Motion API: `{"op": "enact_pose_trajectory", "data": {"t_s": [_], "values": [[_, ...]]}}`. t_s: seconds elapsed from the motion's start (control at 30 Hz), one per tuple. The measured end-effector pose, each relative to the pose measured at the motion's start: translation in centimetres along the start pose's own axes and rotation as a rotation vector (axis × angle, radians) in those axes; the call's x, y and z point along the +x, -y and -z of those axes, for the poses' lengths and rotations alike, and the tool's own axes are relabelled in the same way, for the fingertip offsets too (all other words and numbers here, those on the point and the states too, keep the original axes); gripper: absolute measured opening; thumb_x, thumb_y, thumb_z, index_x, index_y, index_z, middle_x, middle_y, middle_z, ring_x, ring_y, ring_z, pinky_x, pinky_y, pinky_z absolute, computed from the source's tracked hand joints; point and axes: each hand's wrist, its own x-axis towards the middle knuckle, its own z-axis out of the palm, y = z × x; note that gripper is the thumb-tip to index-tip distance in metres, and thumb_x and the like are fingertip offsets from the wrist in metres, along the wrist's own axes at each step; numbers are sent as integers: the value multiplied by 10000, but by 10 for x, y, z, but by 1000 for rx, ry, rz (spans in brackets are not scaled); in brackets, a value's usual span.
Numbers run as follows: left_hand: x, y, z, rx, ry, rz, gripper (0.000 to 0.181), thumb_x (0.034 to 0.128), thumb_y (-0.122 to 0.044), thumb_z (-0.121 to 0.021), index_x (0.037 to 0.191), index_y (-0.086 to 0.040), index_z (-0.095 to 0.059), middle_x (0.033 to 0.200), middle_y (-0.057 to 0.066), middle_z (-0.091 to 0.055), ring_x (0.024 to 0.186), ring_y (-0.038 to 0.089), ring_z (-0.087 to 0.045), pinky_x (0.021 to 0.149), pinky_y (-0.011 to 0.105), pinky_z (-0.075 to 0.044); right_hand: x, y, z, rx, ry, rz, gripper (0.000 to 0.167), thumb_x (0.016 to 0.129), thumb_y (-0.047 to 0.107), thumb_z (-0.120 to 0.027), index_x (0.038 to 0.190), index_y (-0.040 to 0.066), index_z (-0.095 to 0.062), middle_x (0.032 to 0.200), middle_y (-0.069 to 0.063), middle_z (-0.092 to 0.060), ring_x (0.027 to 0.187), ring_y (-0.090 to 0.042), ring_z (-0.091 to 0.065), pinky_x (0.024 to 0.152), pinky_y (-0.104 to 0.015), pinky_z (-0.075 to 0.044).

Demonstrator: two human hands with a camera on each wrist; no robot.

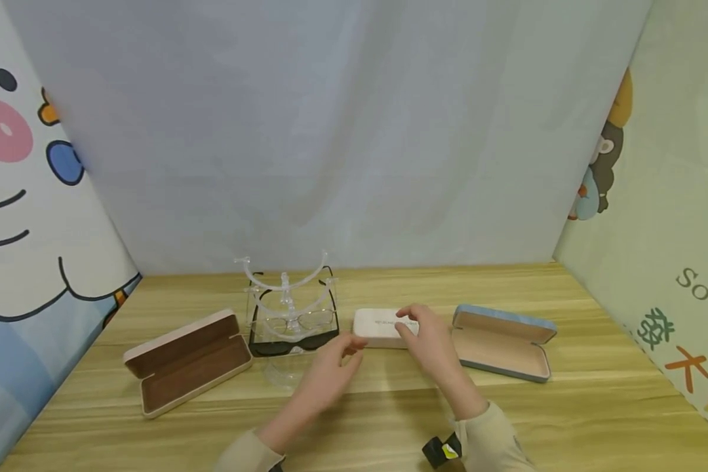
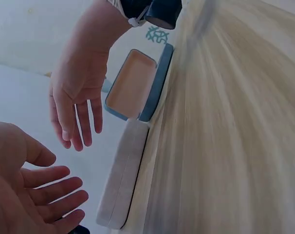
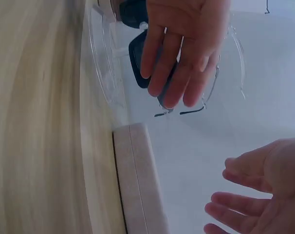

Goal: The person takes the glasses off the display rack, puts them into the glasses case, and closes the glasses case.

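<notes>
Head view: one closed, white, elongated glasses case with rounded edges (image 1: pixel 377 328) lies flat on the light wood-grain table (image 1: pixel 596 393), near the middle. Its long axis runs left to right, roughly parallel to the grey back wall (image 1: pixel 354 164). The left end points toward the clear plastic multi-tier glasses stand (image 1: pixel 285 283); the right end, partly hidden by fingers, points toward the open blue glasses case with a beige lining (image 1: pixel 501 344). The lid faces up and bears small dark lettering, too small to read.

Left hand (image 1: pixel 330 370): positioned at the near left corner of the white case, fingers spread and slightly bent, holding nothing. Right hand (image 1: pixel 429 341): positioned over the right end of the white case, fingers loosely bent, thumb apart, holding nothing. Both wrist views show the palms turned toward each other with the fingers off the case.

Stand contents: black-framed sunglasses (image 1: pixel 321 340) on a lower tier, thin wire-framed glasses (image 1: pixel 317 319) above. Left of the stand, an open pale glasses case with a brown lining (image 1: pixel 197 373) lies diagonally, its right end farther from the person. The blue case slants the opposite way, its right end nearer.
</notes>
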Motion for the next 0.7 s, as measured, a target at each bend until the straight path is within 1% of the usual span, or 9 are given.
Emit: {"op": "enact_pose_trajectory", "data": {"t_s": [0.07,0.13,0.23,0.3,0.37,0.43,0.5,0.6,0.7], "values": [[-3,1,8,40,-27,-19,179,905,-139,-522,1032,-93,-640,1015,23,-637,923,179,-592,765,337,-491,0,5,-4,30,-4,43,179,882,156,-594,1041,77,-619,1104,-89,-610,1046,-271,-558,863,-439,-462],[-8,1,15,75,-76,-27,145,897,-139,-544,986,-120,-657,967,-7,-646,866,138,-596,716,288,-492,-1,11,-8,62,-7,83,166,884,153,-594,1034,88,-623,1086,-68,-617,1029,-255,-569,864,-420,-463],[-14,1,27,128,-173,-39,102,884,-141,-578,922,-157,-671,883,-49,-644,800,87,-589,677,246,-482,1,18,-13,87,-12,149,168,887,147,-590,1041,92,-627,1063,-49,-621,1012,-244,-575,858,-401,-464],[-17,1,35,154,-245,-53,83,871,-131,-600,885,-154,-678,820,-62,-636,739,62,-573,632,224,-468,3,24,-15,98,-7,190,177,891,152,-586,1054,95,-626,1059,-46,-617,1009,-248,-574,854,-406,-464],[-20,2,45,176,-315,-78,72,860,-117,-617,849,-144,-682,743,-72,-615,667,42,-541,574,204,-442,4,29,-18,99,1,230,186,893,155,-584,1066,102,-624,1060,-45,-612,1003,-244,-572,846,-415,-466],[-22,4,54,196,-397,-117,56,841,-100,-637,818,-127,-680,677,-81,-584,586,28,-488,505,187,-398,5,35,-20,101,8,263,188,893,152,-583,1072,109,-625,1058,-49,-611,991,-236,-573,833,-417,-471],[-24,8,62,214,-471,-144,48,830,-102,-651,794,-126,-673,643,-90,-552,536,18,-434,467,180,-367,7,41,-23,94,14,283,194,893,153,-583,1080,121,-625,1056,-49,-614,979,-212,-575,806,-401,-481],[-24,15,74,244,-557,-160,58,833,-151,-656,777,-139,-664,624,-103,-508,507,18,-386,454,188,-342,10,47,-28,93,24,295,212,893,147,-583,1099,121,-625,1063,-48,-615,970,-205,-577,792,-390,-485],[-25,20,85,265,-613,-124,88,843,-181,-645,783,-120,-663,633,-64,-483,517,59,-378,469,217,-333,11,50,-35,84,33,295,241,898,153,-576,1132,112,-617,1079,-54,-613,969,-225,-580,796,-389,-482]]}}
